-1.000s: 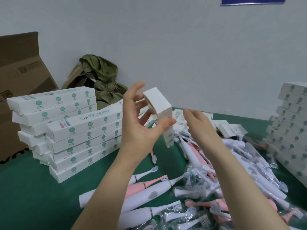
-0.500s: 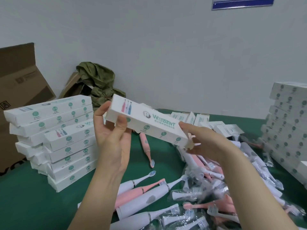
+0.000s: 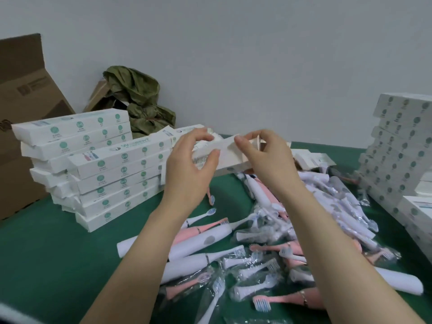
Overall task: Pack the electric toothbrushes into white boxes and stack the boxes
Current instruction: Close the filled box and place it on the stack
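I hold a long white toothbrush box (image 3: 230,153) level in front of me, above the green table (image 3: 46,253). My left hand (image 3: 189,169) grips its left part between thumb and fingers. My right hand (image 3: 268,157) holds the right part, with thumb and forefinger pinching the box's top edge. A stack of packed white boxes (image 3: 105,169) stands to the left, reaching close to the held box. White and pink electric toothbrushes (image 3: 205,242) and bagged brush heads (image 3: 252,265) lie heaped below my arms.
A second tall stack of white boxes (image 3: 397,155) stands at the right edge. Brown cardboard cartons (image 3: 23,113) and an olive-green cloth bundle (image 3: 138,99) sit at the back left against the wall. Flat unfolded boxes (image 3: 313,159) lie behind the heap.
The box has gone from upright on end to lying level. Both hands carried it lower and leftwards towards the left stack, and my right hand has taken hold of it.
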A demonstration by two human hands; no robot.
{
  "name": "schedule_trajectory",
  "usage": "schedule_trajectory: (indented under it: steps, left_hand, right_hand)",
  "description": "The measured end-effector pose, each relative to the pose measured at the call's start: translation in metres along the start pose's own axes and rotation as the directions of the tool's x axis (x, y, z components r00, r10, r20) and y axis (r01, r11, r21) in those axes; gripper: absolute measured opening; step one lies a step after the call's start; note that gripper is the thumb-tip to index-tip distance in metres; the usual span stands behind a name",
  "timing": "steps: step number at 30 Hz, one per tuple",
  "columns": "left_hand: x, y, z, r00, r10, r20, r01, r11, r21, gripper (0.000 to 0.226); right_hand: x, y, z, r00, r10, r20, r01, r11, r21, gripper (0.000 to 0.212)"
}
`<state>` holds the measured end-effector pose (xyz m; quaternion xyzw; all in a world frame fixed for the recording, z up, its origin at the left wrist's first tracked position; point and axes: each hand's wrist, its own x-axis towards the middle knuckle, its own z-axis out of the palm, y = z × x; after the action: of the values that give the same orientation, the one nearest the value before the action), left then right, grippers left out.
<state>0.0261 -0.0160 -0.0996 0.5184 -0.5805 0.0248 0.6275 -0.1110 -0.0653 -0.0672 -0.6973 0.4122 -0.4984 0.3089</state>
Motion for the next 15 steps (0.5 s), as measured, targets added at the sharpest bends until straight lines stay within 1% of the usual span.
schedule_trajectory:
  steps: [2, 3, 6, 8, 9, 12, 15]
  left_hand:
    - [-0.003, 0.011, 0.005, 0.996, 0.061, 0.071, -0.06, 0.998, -0.017, 0.013]
    - [-0.004, 0.014, 0.006, 0.993, 0.067, 0.094, -0.064, 0.997, -0.033, 0.011]
    - [-0.008, 0.017, 0.008, 0.988, 0.09, 0.123, -0.087, 0.996, -0.032, 0.017]
    - [-0.01, 0.018, 0.009, 0.981, 0.103, 0.165, -0.106, 0.994, 0.007, 0.021]
    - [-0.011, 0.019, 0.01, 0.978, 0.106, 0.18, -0.112, 0.993, 0.022, 0.022]
    - [-0.01, 0.022, 0.009, 0.978, 0.083, 0.191, -0.087, 0.996, 0.015, 0.019]
    - [-0.007, 0.021, 0.007, 0.96, 0.012, 0.281, -0.016, 1.0, 0.012, 0.029]
  right_hand:
    - [-0.006, -0.003, 0.003, 0.999, 0.008, 0.051, -0.013, 0.995, 0.096, 0.022]
    - [-0.008, -0.003, 0.004, 0.998, 0.003, 0.063, -0.01, 0.994, 0.106, 0.024]
    - [-0.011, -0.003, 0.004, 0.998, -0.026, 0.058, 0.02, 0.995, 0.102, 0.031]
    - [-0.012, -0.001, 0.0, 0.999, -0.014, 0.033, 0.012, 0.998, 0.061, 0.042]
    - [-0.011, -0.001, -0.002, 1.0, 0.003, 0.025, -0.004, 0.998, 0.07, 0.043]
    - [-0.01, -0.001, -0.006, 0.994, 0.085, 0.073, -0.099, 0.972, 0.212, 0.039]
    - [-0.009, 0.002, -0.007, 0.99, 0.116, 0.079, -0.133, 0.957, 0.259, 0.04]
